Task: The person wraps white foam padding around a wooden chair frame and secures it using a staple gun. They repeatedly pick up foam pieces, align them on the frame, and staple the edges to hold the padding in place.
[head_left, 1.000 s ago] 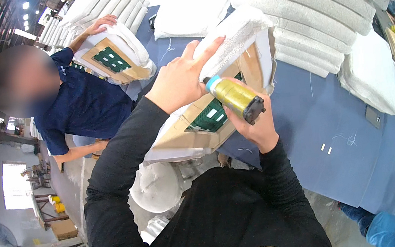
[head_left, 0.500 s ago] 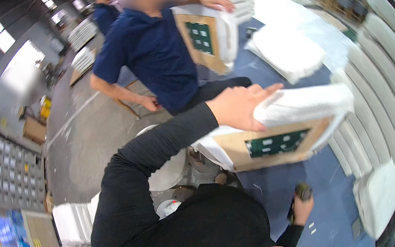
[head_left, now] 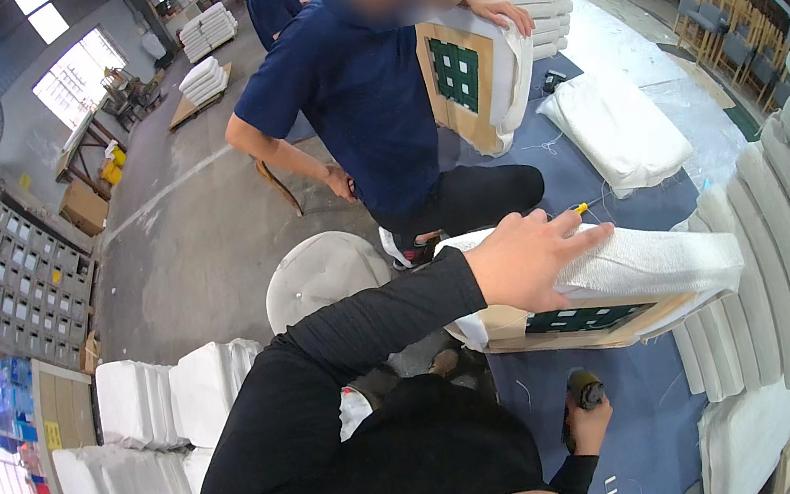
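A white-covered seat cushion (head_left: pixel 654 256) stands on edge on the blue-grey worktable (head_left: pixel 642 424). Its underside faces me, with a light wooden frame around dark green webbing. My left hand (head_left: pixel 536 259) grips the cushion's upper edge, fingers spread over the top and thumb bent down the near side. Below the cushion, my right hand (head_left: pixel 592 424) is closed around a dark staple gun (head_left: pixel 585 390) with a rounded head. The staple gun is apart from the cushion, and its lower end is partly hidden by my fingers. Beyond the cushion, a small yellow-handled tool (head_left: pixel 580 209) lies on the table.
A co-worker in a navy shirt (head_left: pixel 364 100) sits across from me, one hand on a similar upright cushion (head_left: pixel 482 78). White cushions stand in a row (head_left: pixel 767 235) on the right. A folded white cover (head_left: pixel 616 130) lies on the table. A round padded stool (head_left: pixel 323 272) stands at left.
My view has shifted, so the scene sits further right. The cushion's underside now appears narrower, as if tipped. My left hand keeps its hold, and the staple gun stays in my right.
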